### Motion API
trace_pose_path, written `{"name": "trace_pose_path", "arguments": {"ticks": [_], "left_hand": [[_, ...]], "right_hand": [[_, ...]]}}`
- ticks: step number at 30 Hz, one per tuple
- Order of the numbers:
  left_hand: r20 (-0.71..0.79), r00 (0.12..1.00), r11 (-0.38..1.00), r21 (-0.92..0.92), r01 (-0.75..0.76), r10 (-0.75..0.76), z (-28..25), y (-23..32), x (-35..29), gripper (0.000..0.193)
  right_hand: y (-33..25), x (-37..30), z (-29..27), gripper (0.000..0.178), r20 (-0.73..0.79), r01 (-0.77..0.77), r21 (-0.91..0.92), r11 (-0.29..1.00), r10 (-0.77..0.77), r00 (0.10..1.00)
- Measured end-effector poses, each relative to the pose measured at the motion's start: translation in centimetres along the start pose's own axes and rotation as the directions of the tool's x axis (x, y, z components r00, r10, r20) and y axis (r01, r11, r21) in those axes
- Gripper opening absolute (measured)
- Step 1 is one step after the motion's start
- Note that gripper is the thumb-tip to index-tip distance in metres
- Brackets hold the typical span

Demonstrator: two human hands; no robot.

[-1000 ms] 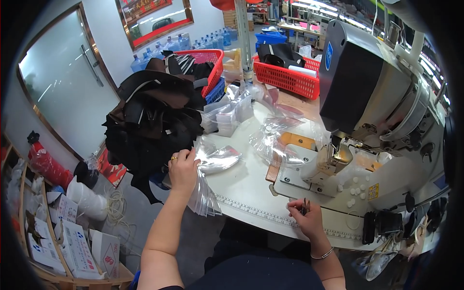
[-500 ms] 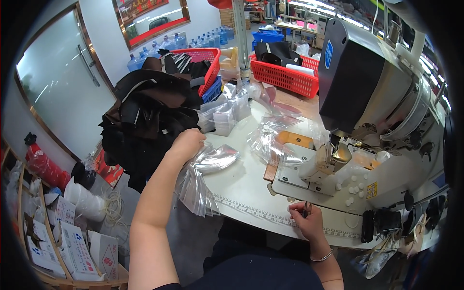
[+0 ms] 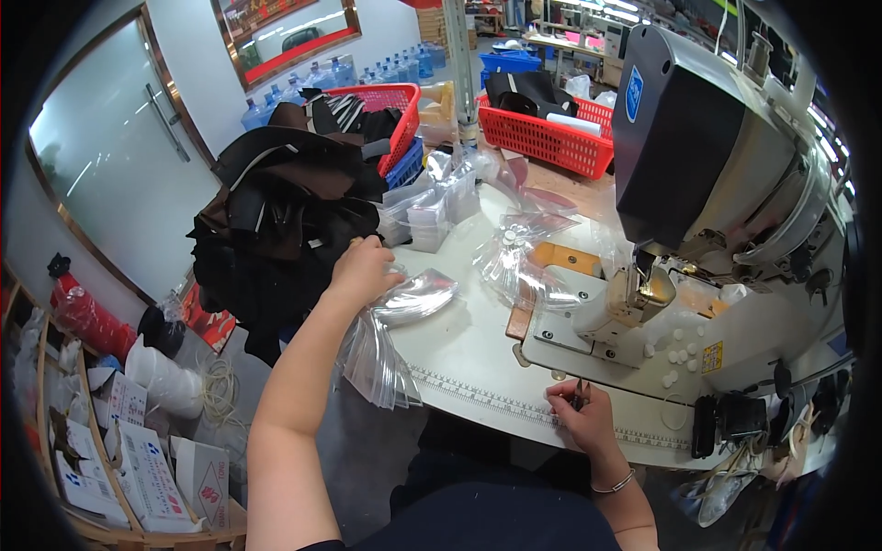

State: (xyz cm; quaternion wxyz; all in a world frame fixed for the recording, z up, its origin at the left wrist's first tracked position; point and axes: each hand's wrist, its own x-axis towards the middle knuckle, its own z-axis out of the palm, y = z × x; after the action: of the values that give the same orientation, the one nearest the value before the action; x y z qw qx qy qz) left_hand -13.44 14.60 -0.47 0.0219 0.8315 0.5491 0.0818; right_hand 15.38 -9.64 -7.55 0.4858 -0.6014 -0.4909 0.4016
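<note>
Clear plastic strips [image 3: 378,365]: where are they now?

On the near left of the white table [image 3: 469,344], loose ends fanned out past its edge. The shiny upper part lies flat, pointing right. Black pile [image 3: 285,197] is just beyond, on the left.

What changed vs a second ago?

Left hand [image 3: 365,272] went from the middle of the strips up to their far end, close to the black pile. Lower fan is spread wider to the left. Right hand [image 3: 584,415] is about where it was.

Left hand state?

Palm down, fingers bent, partly open, at the top of the strips. Fingertips are mostly hidden by the hand itself, so can't tell whether it has hold of any.

And right?

Curled closed around a small dark tool [image 3: 579,398], probably snips; too small to be sure. It's over the front edge, by the printed ruler [image 3: 491,401], well apart from the strips. Sewing machine [image 3: 634,298] stands beyond it.
</note>
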Motion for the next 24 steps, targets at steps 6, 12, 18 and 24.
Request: {"name": "trace_pose_path", "arguments": {"ticks": [6,12,18,24], "left_hand": [[-0.014,0.991,0.96,-0.248,0.128,-0.136,1.2,0.1,1.4,0.024],[-0.166,0.963,0.92,-0.367,0.137,-0.21,3.4,0.6,2.2,0.017],[-0.455,0.889,0.79,-0.525,-0.316,0.053,-0.3,-2.9,-7.4,0.01],[-0.495,0.792,0.863,-0.148,-0.483,0.358,2.1,-0.7,-14.5,0.014]], "right_hand": [[0.8,0.1,-1.1,0.008,-0.018,-0.021,-0.008,1.0,0.021,1.0],[2.0,1.8,-3.5,0.009,0.013,0.009,-0.04,0.999,-0.009,1.0],[-0.9,-0.8,1.9,0.009,-0.032,-0.026,0.055,0.998,0.028,0.999],[-0.5,0.6,0.6,0.007,-0.033,0.017,0.068,0.998,-0.015,0.999]]}}
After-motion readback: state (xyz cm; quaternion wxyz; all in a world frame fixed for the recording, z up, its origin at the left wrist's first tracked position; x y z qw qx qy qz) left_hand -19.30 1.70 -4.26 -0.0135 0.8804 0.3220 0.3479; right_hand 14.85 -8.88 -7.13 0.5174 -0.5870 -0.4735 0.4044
